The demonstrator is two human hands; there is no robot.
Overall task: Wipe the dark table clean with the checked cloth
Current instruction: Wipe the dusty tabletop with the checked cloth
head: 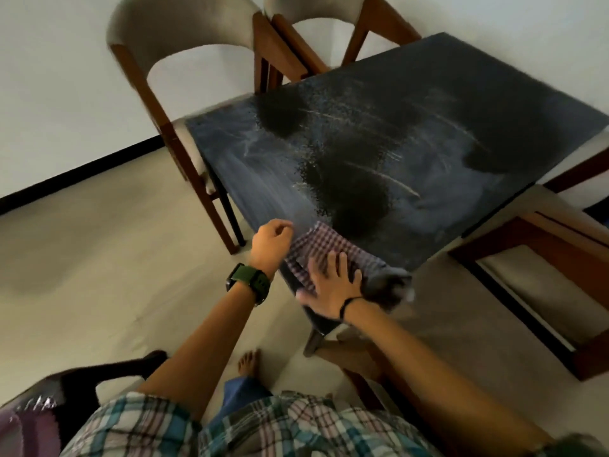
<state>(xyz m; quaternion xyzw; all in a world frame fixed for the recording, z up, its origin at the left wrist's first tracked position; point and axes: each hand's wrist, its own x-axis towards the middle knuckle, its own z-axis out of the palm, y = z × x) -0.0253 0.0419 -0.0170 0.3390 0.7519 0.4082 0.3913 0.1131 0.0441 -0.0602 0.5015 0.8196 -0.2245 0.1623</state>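
Observation:
The dark table (412,103) fills the upper right of the view, its top streaked with pale smears. The checked cloth (318,247) lies on the table's near corner, one end hanging over the edge. My right hand (333,285) presses flat on the cloth with its fingers spread. My left hand (272,237) hovers at the table's near left edge beside the cloth, fingers curled and holding nothing that I can see; a green watch is on that wrist.
Two padded wooden chairs (184,37) stand at the table's far side, and another wooden chair (540,245) stands on the right. A dark chair (66,394) sits at the bottom left. My bare foot (248,361) is on the pale floor.

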